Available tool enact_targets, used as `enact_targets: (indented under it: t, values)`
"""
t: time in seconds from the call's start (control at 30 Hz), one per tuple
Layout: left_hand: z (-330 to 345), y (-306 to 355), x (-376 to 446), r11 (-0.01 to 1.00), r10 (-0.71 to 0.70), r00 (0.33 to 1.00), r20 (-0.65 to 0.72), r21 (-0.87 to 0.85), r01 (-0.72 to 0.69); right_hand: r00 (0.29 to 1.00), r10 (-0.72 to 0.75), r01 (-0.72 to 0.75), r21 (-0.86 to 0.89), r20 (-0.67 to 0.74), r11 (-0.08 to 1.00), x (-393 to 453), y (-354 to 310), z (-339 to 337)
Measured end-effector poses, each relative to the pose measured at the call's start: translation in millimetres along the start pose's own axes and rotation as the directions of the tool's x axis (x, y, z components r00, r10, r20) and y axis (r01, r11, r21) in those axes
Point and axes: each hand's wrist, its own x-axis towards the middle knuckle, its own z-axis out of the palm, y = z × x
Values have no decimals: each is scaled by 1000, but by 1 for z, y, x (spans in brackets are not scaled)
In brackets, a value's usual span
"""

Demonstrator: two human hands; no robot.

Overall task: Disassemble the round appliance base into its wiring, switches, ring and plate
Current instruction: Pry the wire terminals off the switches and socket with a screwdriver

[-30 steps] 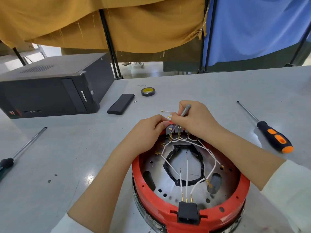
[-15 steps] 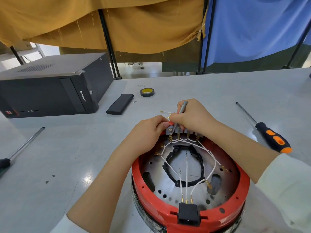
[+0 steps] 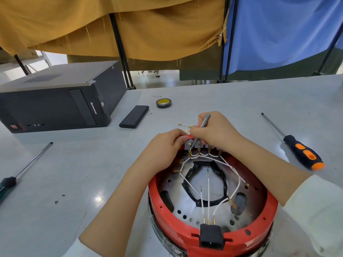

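on a grey table (image 3: 222, 101) fronting mustard and blue curtains, a black pc (image 3: 55, 104) at ten o'clock read "lenovo", while the red base (image 3: 209, 197) sat at six, right hand (image 3: 215, 130) gripping a tool (image 3: 201, 129), left hand (image 3: 167, 143) pinching the switches (image 3: 198, 145).

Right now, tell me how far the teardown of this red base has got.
Done: a few loose wires lie on the table beyond the base. In hand: the right hand works a grey tool at the grey switches while the left hand steadies that rim. Left: white wiring, the black socket, red ring and metal plate remain assembled.
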Motion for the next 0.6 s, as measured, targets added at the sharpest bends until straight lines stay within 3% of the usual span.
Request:
enact_targets:
  t: [0.23, 0.43, 0.6]
  values:
    - [-1, 1, -1, 1000, 2, 1000, 1, 30, -2, 994, 40, -38, -20, 104, 999, 2, -4, -2]
    - [-2, 3, -1, 1000, -8, 999, 38, 15, 7, 999, 19, -21, 67, 39, 998, -11, -6, -18]
    - [-10, 11, 7, 992, -66, 981, 181, 118, 45, 1000, 31, -30, 136, -3, 990, -24, 0, -36]
